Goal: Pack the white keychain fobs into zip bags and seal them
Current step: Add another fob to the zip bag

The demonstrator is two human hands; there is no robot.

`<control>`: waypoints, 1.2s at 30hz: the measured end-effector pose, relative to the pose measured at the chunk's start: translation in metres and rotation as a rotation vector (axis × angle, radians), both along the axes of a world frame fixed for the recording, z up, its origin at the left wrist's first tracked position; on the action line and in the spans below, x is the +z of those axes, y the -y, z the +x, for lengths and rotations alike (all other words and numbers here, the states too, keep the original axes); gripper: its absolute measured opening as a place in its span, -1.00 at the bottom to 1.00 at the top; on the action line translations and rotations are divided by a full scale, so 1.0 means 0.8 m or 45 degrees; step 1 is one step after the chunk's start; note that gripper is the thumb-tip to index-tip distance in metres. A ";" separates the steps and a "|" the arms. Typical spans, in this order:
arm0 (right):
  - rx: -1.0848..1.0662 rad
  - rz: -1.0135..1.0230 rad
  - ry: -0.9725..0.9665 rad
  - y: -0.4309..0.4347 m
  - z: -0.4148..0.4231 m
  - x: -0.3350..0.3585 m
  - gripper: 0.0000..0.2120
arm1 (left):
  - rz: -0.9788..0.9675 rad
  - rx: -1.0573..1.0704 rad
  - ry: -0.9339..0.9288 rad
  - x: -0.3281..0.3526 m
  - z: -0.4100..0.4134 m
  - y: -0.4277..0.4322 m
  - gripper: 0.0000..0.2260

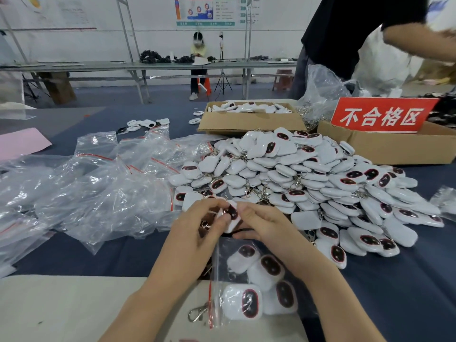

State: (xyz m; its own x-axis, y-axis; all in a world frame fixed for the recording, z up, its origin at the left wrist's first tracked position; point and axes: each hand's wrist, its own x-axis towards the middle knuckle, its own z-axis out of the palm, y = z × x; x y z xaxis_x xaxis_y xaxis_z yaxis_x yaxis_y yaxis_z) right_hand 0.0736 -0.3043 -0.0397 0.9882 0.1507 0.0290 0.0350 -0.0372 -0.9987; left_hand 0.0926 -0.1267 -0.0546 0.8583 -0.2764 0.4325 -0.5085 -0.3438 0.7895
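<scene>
Two hands pinch one white keychain fob (231, 214) just above a zip bag (222, 265) holding four fobs.
The fob sits between the left hand (195, 233) and right hand (266, 228), with fingertips of both curled onto its edges and its dark oval face up. One metal clasp (197, 312) pokes from the bag's left side. A heap of fobs (308, 174), too many to count, lies to the right, empty bags (111, 193) to the left, and two cardboard boxes (251, 123) behind.

White shell on each fob (346, 181), black oval face ringed in red. Clear zip bags (118, 186) with a red strip at the mouth. Dark blue cloth (394, 287). Brown boxes (251, 123). Red sign (381, 116), white characters. Pink sheet (22, 141).
</scene>
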 end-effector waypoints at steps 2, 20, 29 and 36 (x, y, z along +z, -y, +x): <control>-0.012 -0.047 0.031 -0.002 0.000 -0.001 -0.75 | -0.026 -0.029 -0.103 -0.002 0.001 0.001 -0.78; -0.054 0.134 -0.010 0.002 -0.004 -0.001 -0.81 | -0.457 -0.160 -0.625 0.009 0.004 0.003 -0.88; -0.078 0.158 -0.021 0.002 -0.006 -0.004 -0.81 | -0.458 -0.174 -0.584 0.007 0.004 0.003 -0.86; -0.122 0.162 -0.024 0.001 -0.005 -0.005 -0.82 | -0.451 -0.220 -0.575 0.009 0.004 0.001 -0.85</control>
